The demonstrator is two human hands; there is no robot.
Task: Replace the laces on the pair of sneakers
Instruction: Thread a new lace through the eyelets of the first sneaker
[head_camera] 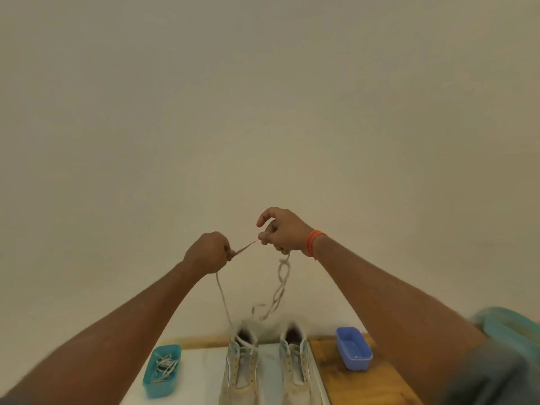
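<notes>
Both my hands are raised in front of the wall, with a pale lace (pixel 282 283) stretched between them. My left hand (pixel 209 252) grips one part of it in a fist, and an end hangs down from that fist. My right hand (pixel 282 230) pinches the lace between thumb and fingers, and a twisted length dangles below it. Under them two pale sneakers stand side by side on the table. The left sneaker (pixel 241 366) shows a white lace near its top eyelets. The right sneaker (pixel 296 366) shows bare eyelets.
A teal tub (pixel 162 371) with a tangle of white laces sits left of the sneakers. A blue tub (pixel 353 352) stands on the wooden table part (pixel 330 363) at the right. A white mat (pixel 201 372) lies under the sneakers. A plain wall rises right behind.
</notes>
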